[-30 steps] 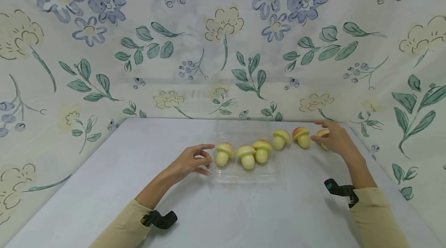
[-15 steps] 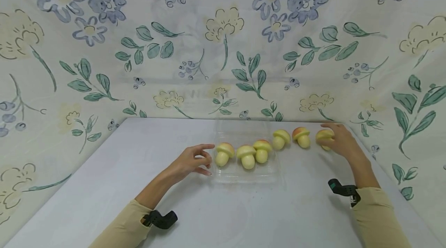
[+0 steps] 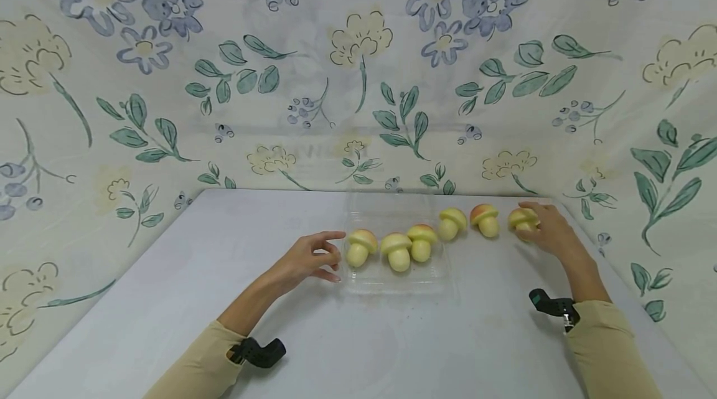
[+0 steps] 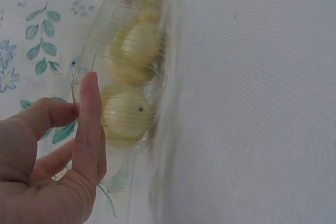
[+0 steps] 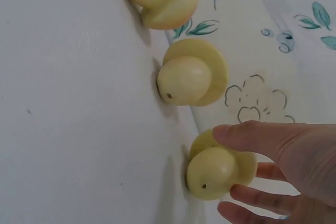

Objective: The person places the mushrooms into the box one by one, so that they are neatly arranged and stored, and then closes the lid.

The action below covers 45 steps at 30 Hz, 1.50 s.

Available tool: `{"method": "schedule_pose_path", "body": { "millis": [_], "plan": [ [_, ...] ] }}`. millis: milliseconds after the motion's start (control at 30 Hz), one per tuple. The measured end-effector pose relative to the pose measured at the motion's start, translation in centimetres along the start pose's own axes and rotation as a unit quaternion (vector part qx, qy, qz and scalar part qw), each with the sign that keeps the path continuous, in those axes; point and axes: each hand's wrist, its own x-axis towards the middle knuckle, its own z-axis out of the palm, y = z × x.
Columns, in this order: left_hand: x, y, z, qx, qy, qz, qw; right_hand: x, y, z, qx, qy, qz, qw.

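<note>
My left hand [image 3: 307, 264] is at the left end of a clear plastic container [image 3: 392, 287]. Its fingertips touch the container's wall, with thumb and index finger apart. Inside stand three yellow toy mushrooms, with a pink-tinged left one [image 3: 359, 249]. At the far right, my right hand [image 3: 551, 231] grips a toy mushroom [image 3: 520, 220] by the cap, thumb in front and fingers behind. In the right wrist view this mushroom [image 5: 211, 171] stands on the table, its stem facing the camera. Two more toy mushrooms, a yellow one [image 3: 450, 225] and a pink-capped one [image 3: 485, 222], stand between it and the container.
The white table [image 3: 358, 349] ends at a flower-patterned cloth [image 3: 313, 88] behind it. The container's raised clear lid [image 3: 392, 205] leans up at the back. Each wrist wears a black camera mount, the left one [image 3: 260, 353] close over the table.
My right hand has shifted right and slightly down, and its fingers have closed around the rightmost toy mushroom. My left hand and the container have stayed put.
</note>
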Motion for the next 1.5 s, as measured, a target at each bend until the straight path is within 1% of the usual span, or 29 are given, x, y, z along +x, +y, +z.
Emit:
{"method": "schedule_pose_path", "body": {
  "millis": [267,433,567,767,1267,1500],
  "plan": [
    [0.2,-0.1,-0.1,0.003,-0.002,0.002,1.0,-0.1,0.7,0.6,0.016,0.002,0.009,0.9998],
    [0.2,-0.2,-0.1,-0.001,-0.002,0.004,1.0,0.0,0.7,0.8,0.025,0.0,0.034,0.9991],
    [0.2,-0.2,0.0,-0.001,-0.001,0.003,1.0,0.1,0.6,1.0,0.022,0.01,0.05,0.9985],
    [0.3,-0.3,0.1,-0.003,0.005,-0.001,1.0,-0.1,0.5,1.1,0.009,0.027,0.044,0.9986],
    [0.2,-0.2,0.1,-0.003,0.001,0.006,1.0,-0.2,0.7,1.2,0.018,0.028,0.038,0.9987],
    [0.3,-0.2,0.1,0.002,0.003,0.004,1.0,0.0,0.6,1.2,0.019,0.02,0.047,0.9985]
  ]
}}
